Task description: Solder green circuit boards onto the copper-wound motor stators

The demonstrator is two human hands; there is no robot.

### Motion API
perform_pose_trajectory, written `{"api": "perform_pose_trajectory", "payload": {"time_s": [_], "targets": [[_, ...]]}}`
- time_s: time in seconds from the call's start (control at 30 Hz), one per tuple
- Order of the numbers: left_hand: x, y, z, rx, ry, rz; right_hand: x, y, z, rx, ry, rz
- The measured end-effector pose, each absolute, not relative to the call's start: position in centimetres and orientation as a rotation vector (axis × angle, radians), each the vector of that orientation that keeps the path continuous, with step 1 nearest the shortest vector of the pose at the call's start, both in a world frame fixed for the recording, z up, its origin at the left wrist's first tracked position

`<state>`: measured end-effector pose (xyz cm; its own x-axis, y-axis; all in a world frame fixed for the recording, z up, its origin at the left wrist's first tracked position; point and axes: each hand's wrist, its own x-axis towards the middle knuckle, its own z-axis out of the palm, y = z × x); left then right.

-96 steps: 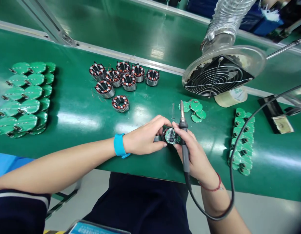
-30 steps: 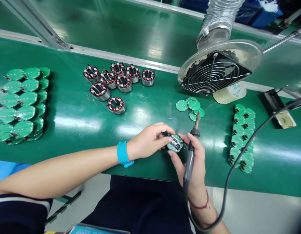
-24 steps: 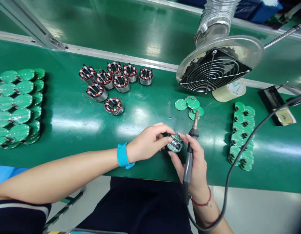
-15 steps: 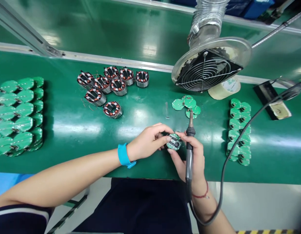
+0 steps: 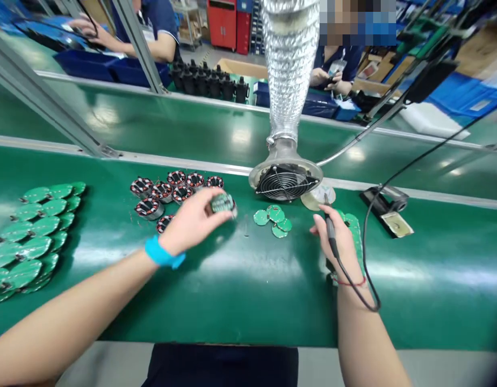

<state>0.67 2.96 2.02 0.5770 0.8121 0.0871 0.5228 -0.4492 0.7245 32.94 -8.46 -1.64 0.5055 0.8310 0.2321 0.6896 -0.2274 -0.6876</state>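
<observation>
Loose boards [image 5: 276, 214] lie right of seemingly touching stators [image 5: 166, 196].

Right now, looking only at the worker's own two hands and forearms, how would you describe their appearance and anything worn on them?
The left hand is ungloved, with a broad, bright blue wristband. The right hand is ungloved too, with a thin red bracelet. No sleeves cover the visible forearms.

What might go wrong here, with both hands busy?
The dark pen-shaped soldering iron in the right hand, if hot, might burn whatever it touches. Its thin black cable, looping near the right forearm, could snag. The round green circuit board, pinched in the left hand, might slip.
</observation>
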Motion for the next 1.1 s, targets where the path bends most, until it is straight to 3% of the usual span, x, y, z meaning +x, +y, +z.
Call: {"api": "perform_pose_trajectory", "payload": {"time_s": [0.1, 0.23, 0.43, 0.63, 0.77, 0.93, 1.1], "targets": [[2.3, 9.9, 4.5, 2.132, 1.373, 0.651, 33.9, -7.6, -2.7, -1.935, -1.18, 0.314], [7.0, 18.5, 4.7, 2.178, 1.629, 0.504, 33.7, -8.5, -3.8, -1.89, -1.187, 0.075], [11.3, 23.8, 3.5, 2.211, 1.746, 0.306, 34.0, -9.8, -3.6, -1.803, -1.117, -0.102], [6.8, 20.0, 5.7, 2.418, 1.623, 0.093, 32.6, -9.9, -3.8, -1.706, -0.967, 0.309], [2.2, 13.6, 4.5, 2.547, 1.358, -0.094, 30.4, -9.0, -5.0, -1.781, -1.175, 0.318], [0.1, 8.8, 2.2, 2.8, 1.175, -0.009, 28.1, -7.3, -6.4, -1.89, -1.283, 0.302], [-0.1, 5.5, 1.4, 2.554, 0.712, 0.111, 27.9, -6.4, -6.4, -1.939, -1.355, 0.294]]}}
